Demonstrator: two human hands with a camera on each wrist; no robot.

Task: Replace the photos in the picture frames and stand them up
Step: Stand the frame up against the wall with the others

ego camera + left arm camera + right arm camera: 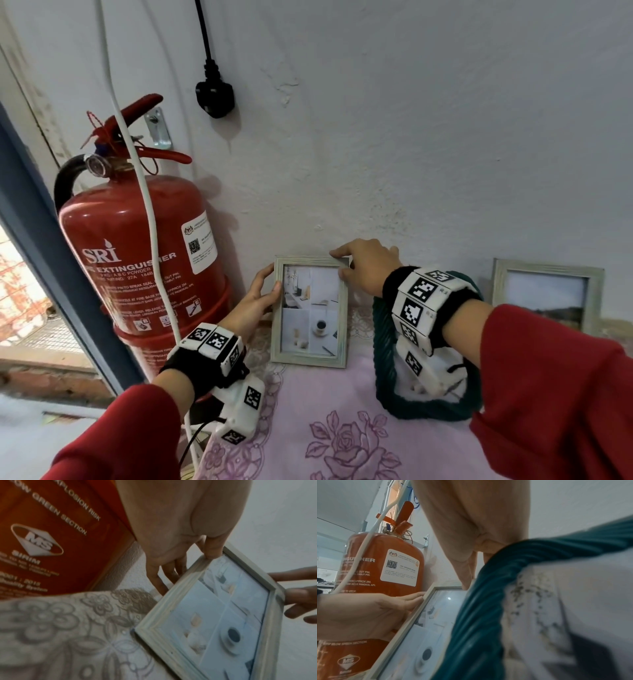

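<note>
A pale wooden picture frame (pixel 310 311) with a photo of a coffee cup and pale still lifes stands upright on the pink floral tablecloth (pixel 342 428), close to the white wall. My left hand (pixel 274 277) grips its left edge, thumb on the front and fingers behind; the left wrist view shows this frame (pixel 171 615) and the thumb (pixel 212 550) clearly. My right hand (pixel 339 263) pinches the top right corner. A second frame (pixel 548 294) holding a landscape photo stands against the wall at the right.
A red fire extinguisher (pixel 137 257) hangs on the wall just left of the frame, with a white cable (pixel 147 205) across it. A round object with a dark green ribbed rim (pixel 383 359) lies under my right wrist. A black plug (pixel 215 96) hangs above.
</note>
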